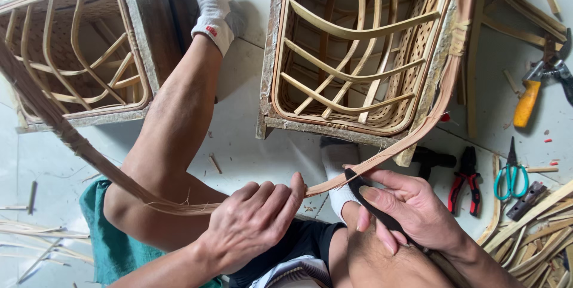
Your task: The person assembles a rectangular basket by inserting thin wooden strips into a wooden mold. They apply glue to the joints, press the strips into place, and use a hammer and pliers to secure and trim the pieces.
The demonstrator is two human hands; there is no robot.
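- Pale tiled floor (239, 145) carries all the work; the person sits on it with legs stretched out, white-socked feet braced against two cane frames.
- Right-hand basket frame (358, 55): an open cage of bent cane ribs lying on its side at the upper middle of the floor. A second frame (77, 55) lies at the upper left corner.
- Cane strip (418, 127): a long, flat, tan band curving from the right frame's edge down to the hands, then sweeping off to the left, where it frays into loose fibres. Judged light, springy and bendable, prone to splitting along the grain; best gripped flat, close to the working point.
- Left hand (253, 219): fingers curled shut over the strip, thumb pressing on top.
- Right hand (412, 210): fingers clamped on a dark knife (370, 201), its blade meeting the strip.
- Right edge of the floor: teal scissors (511, 177), red pliers (467, 177), orange-handled cutters (528, 100), and a heap of cane offcuts (537, 240).
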